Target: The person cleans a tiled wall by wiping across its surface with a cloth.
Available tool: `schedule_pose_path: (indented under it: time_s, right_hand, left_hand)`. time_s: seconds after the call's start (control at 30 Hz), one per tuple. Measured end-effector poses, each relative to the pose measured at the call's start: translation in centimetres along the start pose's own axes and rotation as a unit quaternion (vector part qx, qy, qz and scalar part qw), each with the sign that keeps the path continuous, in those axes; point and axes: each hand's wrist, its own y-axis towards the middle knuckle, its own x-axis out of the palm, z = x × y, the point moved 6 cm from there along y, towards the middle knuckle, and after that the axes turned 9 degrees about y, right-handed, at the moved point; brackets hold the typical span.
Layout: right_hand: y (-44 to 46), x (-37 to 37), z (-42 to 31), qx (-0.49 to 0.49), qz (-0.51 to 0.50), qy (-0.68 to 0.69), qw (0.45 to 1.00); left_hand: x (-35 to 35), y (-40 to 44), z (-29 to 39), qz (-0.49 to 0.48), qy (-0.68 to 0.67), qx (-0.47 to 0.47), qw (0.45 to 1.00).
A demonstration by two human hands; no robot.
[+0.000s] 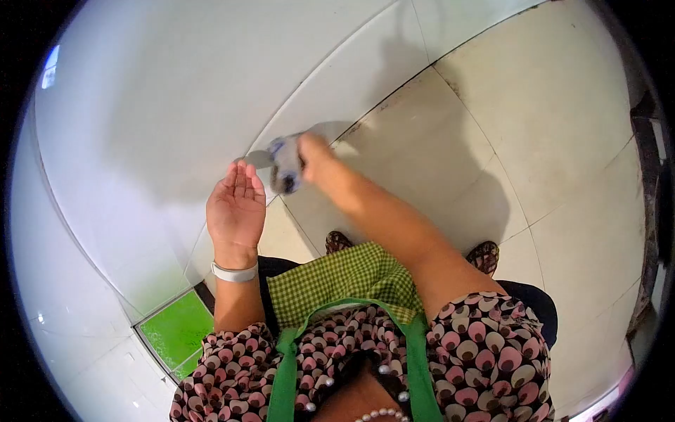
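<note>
My right hand, slightly blurred, grips a bunched grey and bluish cloth with a dark patch at its lower end. The cloth is at the lower part of the glossy white wall; whether it presses on the surface is hard to tell. Raised to the left of it is my left hand, palm turned up and fingers stretched out, holding nothing. Its fingertips are close to the wall, but contact cannot be made out. A white band circles the left wrist.
Beige floor tiles meet the wall along a dark, stained seam. A bright green panel is at the lower left. My shoes stand on the floor below a green checked apron. A dark, uneven edge runs down the right.
</note>
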Motion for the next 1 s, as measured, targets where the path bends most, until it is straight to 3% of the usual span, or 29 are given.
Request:
schedule_pose_path:
  time_s: [0.1, 0.17, 0.23, 0.27, 0.33, 0.37, 0.4, 0.47, 0.5, 0.53, 0.6, 0.63, 0.7, 0.77, 0.8, 0.83, 0.9, 1.0]
  right_hand:
    - [5.6, -3.5, -6.9, 0.033, -0.028, 0.067, 0.997]
    - [4.6, -3.5, -15.6, -0.147, -0.044, 0.002, 0.988]
    - [2.2, -3.0, -21.5, -0.230, -0.025, -0.003, 0.973]
    - [0.3, -1.8, -23.4, -0.318, -0.018, -0.120, 0.940]
    - [-5.2, 1.8, -24.5, -0.418, 0.008, -0.098, 0.903]
    - [-9.0, 3.4, -23.1, -0.429, 0.028, 0.039, 0.902]
    - [-10.1, 4.0, -22.2, -0.427, 0.026, 0.035, 0.903]
    - [-12.7, 6.1, -21.7, -0.555, -0.052, -0.040, 0.829]
    - [-12.3, 5.9, -21.1, -0.553, -0.055, -0.043, 0.830]
    - [-12.6, 7.0, -20.1, -0.608, -0.019, -0.295, 0.737]
    - [-12.5, 8.2, -18.0, -0.616, 0.013, -0.526, 0.586]
    - [-12.5, 9.3, -15.3, -0.522, -0.112, -0.578, 0.617]
    - [-11.8, 10.8, -12.0, -0.410, -0.237, -0.617, 0.629]
    - [-10.3, 11.0, -8.6, -0.162, -0.377, -0.545, 0.731]
    - [-10.8, 11.0, -7.5, -0.095, -0.351, -0.490, 0.792]
    - [-10.8, 10.9, -6.7, -0.091, -0.354, -0.490, 0.791]
    - [-10.0, 10.2, -6.0, -0.035, -0.334, -0.323, 0.885]
    - [-9.4, 10.3, -4.8, -0.008, -0.362, -0.294, 0.885]
  left_hand:
    - [0.2, -0.2, -0.2, -0.031, -0.026, -0.008, 0.999]
    - [-0.4, -0.2, -0.1, -0.010, -0.010, -0.010, 1.000]
    - [-1.7, 0.3, 0.4, -0.015, -0.006, -0.007, 1.000]
    - [-2.2, 0.5, 0.7, -0.023, 0.000, -0.005, 1.000]
    - [-2.7, 0.4, 1.1, -0.014, -0.002, -0.009, 1.000]
    - [-3.0, 0.3, 1.3, -0.007, -0.002, -0.014, 1.000]
    - [-3.1, 0.4, 1.5, -0.005, -0.006, -0.011, 1.000]
    - [-3.1, 0.6, 1.5, -0.029, 0.052, -0.043, 0.997]
    - [-3.2, 0.5, 1.7, -0.027, 0.048, -0.041, 0.998]
    - [-2.9, 0.4, 1.8, -0.056, 0.083, -0.042, 0.994]
    - [-2.5, 0.2, 2.0, -0.082, 0.115, -0.040, 0.989]
    - [-1.9, 0.0, 2.3, -0.111, 0.177, -0.008, 0.978]
    - [-1.1, -0.2, 2.5, -0.137, 0.235, 0.026, 0.962]
    - [-0.1, -0.4, 2.2, -0.173, 0.291, 0.037, 0.940]
    - [0.1, -0.5, 2.2, -0.183, 0.290, 0.026, 0.939]
    - [-0.1, -0.3, 2.3, -0.179, 0.289, 0.028, 0.940]
    - [-0.1, -0.1, 1.5, -0.214, 0.292, -0.024, 0.932]
    - [-0.5, 0.5, 1.0, -0.201, 0.248, -0.046, 0.947]
